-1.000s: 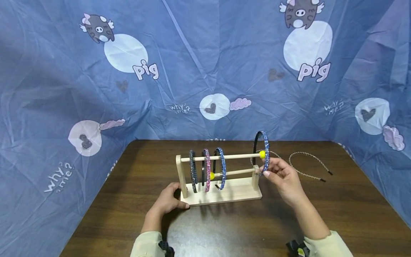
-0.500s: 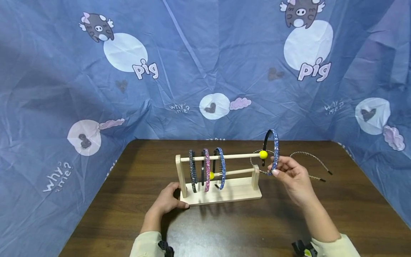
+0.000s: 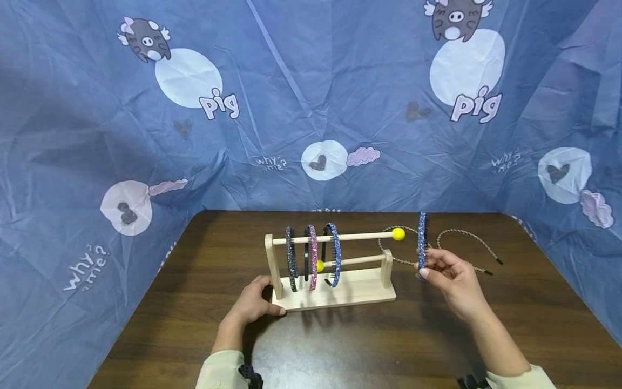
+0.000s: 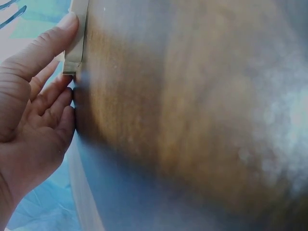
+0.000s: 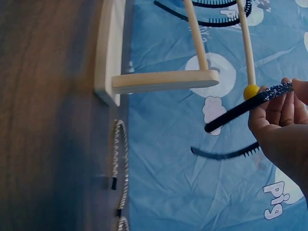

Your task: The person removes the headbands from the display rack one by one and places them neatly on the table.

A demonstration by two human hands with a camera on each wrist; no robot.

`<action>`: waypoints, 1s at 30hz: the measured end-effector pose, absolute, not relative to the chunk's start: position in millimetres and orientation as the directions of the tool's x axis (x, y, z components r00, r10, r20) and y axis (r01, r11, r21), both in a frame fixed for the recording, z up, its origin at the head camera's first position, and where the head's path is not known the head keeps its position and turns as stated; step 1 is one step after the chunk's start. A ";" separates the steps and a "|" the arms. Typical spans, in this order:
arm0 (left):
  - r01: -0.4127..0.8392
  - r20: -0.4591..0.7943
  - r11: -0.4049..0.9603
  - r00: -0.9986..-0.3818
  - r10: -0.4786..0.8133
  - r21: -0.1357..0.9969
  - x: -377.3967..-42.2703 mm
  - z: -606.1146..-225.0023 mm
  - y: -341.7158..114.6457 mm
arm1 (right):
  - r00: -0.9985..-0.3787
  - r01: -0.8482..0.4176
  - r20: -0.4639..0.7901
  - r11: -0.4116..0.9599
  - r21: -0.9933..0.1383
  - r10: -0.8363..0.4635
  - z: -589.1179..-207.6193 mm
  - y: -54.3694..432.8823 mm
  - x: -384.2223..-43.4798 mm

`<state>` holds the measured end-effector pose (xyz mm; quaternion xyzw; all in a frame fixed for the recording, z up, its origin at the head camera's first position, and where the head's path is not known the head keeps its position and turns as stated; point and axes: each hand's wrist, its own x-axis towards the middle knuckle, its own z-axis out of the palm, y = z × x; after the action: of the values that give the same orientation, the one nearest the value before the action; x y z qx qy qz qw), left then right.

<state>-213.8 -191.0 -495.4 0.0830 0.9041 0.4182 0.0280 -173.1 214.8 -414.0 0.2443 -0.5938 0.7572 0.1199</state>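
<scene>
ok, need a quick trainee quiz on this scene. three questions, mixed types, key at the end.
1. Multiple choice: what does the right hand hold?
A) a yellow ball
B) a blue glittery headband
C) a braided headband

2. True or false: the left hand touches the wooden rack at the left end of its base.

3. Fill in: on the rack, the ____ headband hangs between the dark one and the blue one.

Key: 1. B; 2. True; 3. pink
</scene>
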 end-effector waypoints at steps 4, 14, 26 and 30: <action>0.123 0.015 0.637 -0.985 0.172 0.761 -213.8 -495.6 -190.5 | -0.882 -0.445 0.465 -0.185 -0.876 -0.078 -420.6 218.1 -170.5; 0.127 0.024 0.626 -0.985 0.171 0.770 -215.2 -497.3 -191.6 | -0.929 -0.356 0.362 -0.080 -0.931 -0.078 -437.5 228.5 -166.7; 0.136 0.018 0.624 -0.982 0.190 0.769 -211.4 -494.4 -191.5 | -0.937 -0.299 0.306 -0.065 -0.952 -0.169 -454.9 241.3 -163.3; 0.106 -0.004 0.633 -0.985 0.170 0.767 -213.5 -495.6 -191.2 | -0.942 -0.256 0.250 -0.005 -0.967 -0.224 -460.3 247.4 -167.9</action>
<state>-213.5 -191.2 -495.6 0.0763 0.9029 0.4214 0.0379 -167.9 247.4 -460.3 0.1701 -0.7054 0.6880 0.0115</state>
